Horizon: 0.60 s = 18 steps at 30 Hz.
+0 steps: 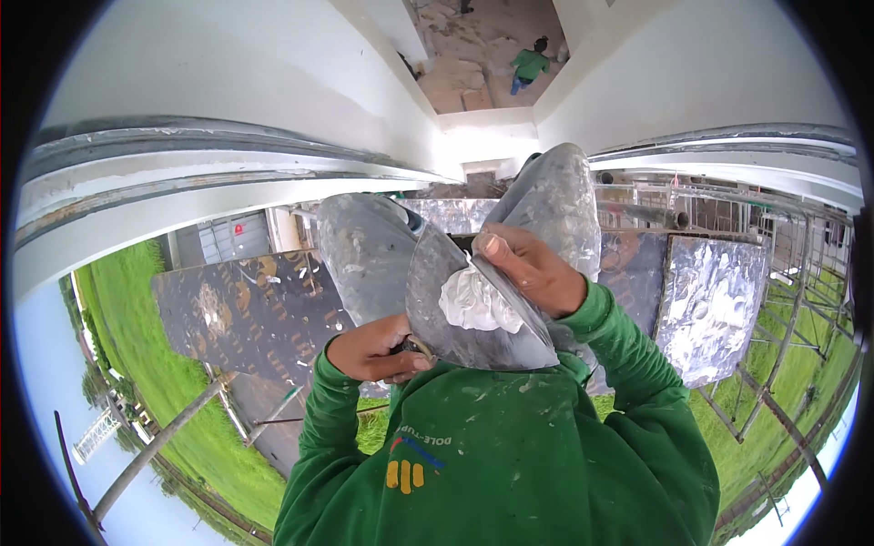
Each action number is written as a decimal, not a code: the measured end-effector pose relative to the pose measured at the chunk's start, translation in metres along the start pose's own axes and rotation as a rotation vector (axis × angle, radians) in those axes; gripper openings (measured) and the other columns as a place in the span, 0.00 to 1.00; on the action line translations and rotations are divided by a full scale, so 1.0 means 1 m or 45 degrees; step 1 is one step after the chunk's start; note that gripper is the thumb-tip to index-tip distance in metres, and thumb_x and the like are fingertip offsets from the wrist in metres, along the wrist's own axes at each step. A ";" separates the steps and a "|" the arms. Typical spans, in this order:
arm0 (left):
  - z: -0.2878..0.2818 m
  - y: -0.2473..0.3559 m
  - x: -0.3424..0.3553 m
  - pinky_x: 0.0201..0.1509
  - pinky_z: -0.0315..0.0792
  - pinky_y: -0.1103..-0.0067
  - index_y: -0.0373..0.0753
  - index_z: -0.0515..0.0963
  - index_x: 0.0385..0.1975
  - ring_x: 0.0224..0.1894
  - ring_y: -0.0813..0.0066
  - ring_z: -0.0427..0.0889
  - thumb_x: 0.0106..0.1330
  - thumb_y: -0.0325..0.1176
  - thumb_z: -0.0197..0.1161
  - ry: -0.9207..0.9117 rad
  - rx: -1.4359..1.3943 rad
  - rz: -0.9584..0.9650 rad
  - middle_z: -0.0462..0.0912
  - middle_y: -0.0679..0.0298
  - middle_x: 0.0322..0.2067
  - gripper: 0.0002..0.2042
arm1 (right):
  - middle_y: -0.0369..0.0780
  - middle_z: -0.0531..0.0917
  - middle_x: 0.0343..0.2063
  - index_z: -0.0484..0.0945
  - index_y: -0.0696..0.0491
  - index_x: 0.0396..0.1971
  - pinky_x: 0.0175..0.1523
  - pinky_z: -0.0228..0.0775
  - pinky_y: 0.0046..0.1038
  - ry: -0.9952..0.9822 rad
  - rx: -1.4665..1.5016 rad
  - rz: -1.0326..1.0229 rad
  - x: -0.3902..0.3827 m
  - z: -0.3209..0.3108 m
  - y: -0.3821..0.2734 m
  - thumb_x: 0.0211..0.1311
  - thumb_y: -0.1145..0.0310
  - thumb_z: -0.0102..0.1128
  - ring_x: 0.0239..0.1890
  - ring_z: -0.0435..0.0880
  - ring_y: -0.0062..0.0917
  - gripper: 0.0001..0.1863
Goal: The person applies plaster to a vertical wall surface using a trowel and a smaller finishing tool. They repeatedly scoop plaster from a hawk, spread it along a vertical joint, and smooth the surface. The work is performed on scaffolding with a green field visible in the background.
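Observation:
My left hand [381,349] is closed round a rounded grip at the near left edge of a grey, putty-smeared board [432,300]. A mound of white putty [478,302] lies on the board's face. My right hand [533,267] grips a wide, thin blade like a putty knife [512,293], with its thumb on top. The blade slants along the right side of the putty, seen nearly edge-on. Its handle is hidden in my fingers. Both hands are over my lap, between my bent, stained knees [555,200].
Dark, splattered planks [250,305] extend on the left, and a white-smeared panel [713,305] on the right. Scaffold pipes [792,318] stand over grass at both sides. White walls [246,73] rise ahead. A person in green [528,65] is on the floor far below.

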<state>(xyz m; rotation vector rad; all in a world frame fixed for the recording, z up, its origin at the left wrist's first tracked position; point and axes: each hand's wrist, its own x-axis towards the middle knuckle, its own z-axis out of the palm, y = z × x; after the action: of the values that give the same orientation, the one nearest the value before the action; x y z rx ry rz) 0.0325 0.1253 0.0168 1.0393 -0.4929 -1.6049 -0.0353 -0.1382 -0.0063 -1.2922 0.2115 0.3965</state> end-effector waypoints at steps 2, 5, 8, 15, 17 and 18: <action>0.000 0.003 -0.008 0.24 0.64 0.84 0.32 0.60 0.58 0.22 0.85 0.69 0.68 0.26 0.54 0.069 0.031 0.097 0.76 0.64 0.34 0.20 | 0.42 0.76 0.27 0.75 0.61 0.33 0.39 0.67 0.26 0.194 -0.649 -0.008 -0.010 -0.030 0.018 0.66 0.50 0.54 0.32 0.72 0.21 0.24; 0.000 -0.009 -0.021 0.24 0.64 0.84 0.31 0.62 0.56 0.22 0.84 0.70 0.68 0.26 0.54 0.275 0.064 0.136 0.76 0.63 0.33 0.18 | 0.48 0.78 0.28 0.74 0.62 0.34 0.39 0.69 0.33 0.532 -0.662 0.050 -0.029 -0.074 0.037 0.63 0.51 0.58 0.30 0.77 0.32 0.24; 0.004 -0.034 -0.023 0.22 0.65 0.82 0.31 0.63 0.52 0.19 0.81 0.70 0.66 0.27 0.57 0.567 0.021 0.177 0.76 0.61 0.31 0.17 | 0.52 0.82 0.29 0.72 0.64 0.43 0.44 0.71 0.42 1.160 -1.167 -0.119 -0.047 -0.106 0.057 0.61 0.48 0.59 0.35 0.81 0.48 0.30; 0.025 -0.051 0.002 0.14 0.64 0.81 0.32 0.57 0.53 0.14 0.76 0.68 0.61 0.34 0.62 0.808 -0.169 0.377 0.73 0.57 0.25 0.26 | 0.57 0.81 0.30 0.73 0.65 0.46 0.51 0.70 0.42 0.652 -1.063 0.347 -0.064 -0.089 0.073 0.52 0.30 0.53 0.40 0.82 0.49 0.46; 0.017 -0.040 0.007 0.13 0.64 0.80 0.33 0.56 0.53 0.13 0.76 0.68 0.61 0.34 0.62 0.771 -0.125 0.377 0.72 0.58 0.25 0.26 | 0.55 0.81 0.28 0.75 0.63 0.45 0.49 0.71 0.42 0.417 -0.953 0.550 -0.081 -0.093 0.043 0.53 0.31 0.54 0.38 0.83 0.48 0.44; 0.013 -0.036 0.010 0.12 0.63 0.81 0.35 0.54 0.56 0.12 0.76 0.67 0.63 0.34 0.61 0.733 -0.053 0.373 0.70 0.59 0.24 0.27 | 0.55 0.81 0.27 0.75 0.62 0.45 0.48 0.72 0.41 0.668 -0.873 0.378 -0.091 -0.099 0.050 0.54 0.33 0.55 0.37 0.83 0.47 0.41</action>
<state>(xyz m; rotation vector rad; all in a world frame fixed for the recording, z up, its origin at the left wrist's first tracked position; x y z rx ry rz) 0.0015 0.1247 -0.0079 1.2688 -0.2038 -0.9930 -0.1317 -0.2373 -0.0431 -2.0421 0.7647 0.3880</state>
